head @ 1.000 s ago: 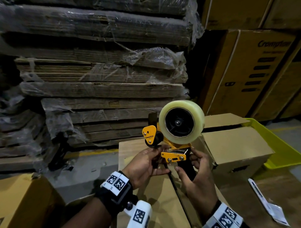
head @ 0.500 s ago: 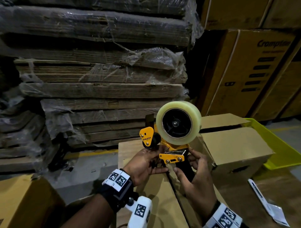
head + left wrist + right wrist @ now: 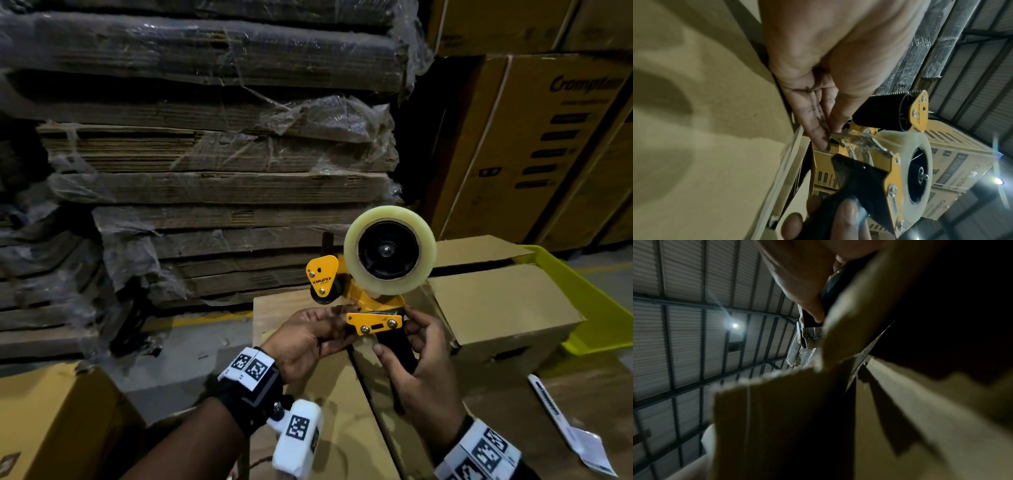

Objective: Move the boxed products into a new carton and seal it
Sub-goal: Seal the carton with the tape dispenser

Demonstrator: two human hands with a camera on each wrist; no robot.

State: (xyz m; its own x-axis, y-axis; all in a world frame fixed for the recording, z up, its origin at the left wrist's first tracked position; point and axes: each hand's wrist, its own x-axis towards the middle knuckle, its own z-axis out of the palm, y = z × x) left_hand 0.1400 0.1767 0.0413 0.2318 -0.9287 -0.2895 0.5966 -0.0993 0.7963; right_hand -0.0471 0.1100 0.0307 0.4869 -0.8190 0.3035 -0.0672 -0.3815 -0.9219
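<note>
- A dim warehouse is shown: a stack of flattened cardboard [image 3: 219, 192] wrapped in plastic film fills the background, printed cartons [image 3: 534, 144] are stacked at the right, and a corrugated roof with one lamp [image 3: 734, 325] is seen from the right wrist view.
- A closed carton [image 3: 329, 404] with a centre seam between its flaps lies directly below the hands; a second brown carton [image 3: 496, 308] with a raised flap stands just beside it on the right, against a yellow-green bin [image 3: 589, 308].
- A printed paper slip [image 3: 565, 431] lies on the brown surface at the lower right.
- A yellow tape dispenser [image 3: 373, 301] is held in the air above the closed carton, apart from it.
- Its black handle points down toward the person, and the clear tape roll [image 3: 390, 250] sits at the top with its hub facing the head camera; the long axis runs roughly vertically, tilted slightly.
- The right hand [image 3: 421, 370] is wrapped around the black handle.
- The left hand [image 3: 308, 339] is at the dispenser's front, under the roller; in the left wrist view its fingertips [image 3: 824, 142] pinch the loose tape end beside the spring.
- The serrated blade is seen only in the left wrist view.
- The right wrist view is largely blocked by blurred cardboard and shadow.
- The carton's contents are hidden.
</note>
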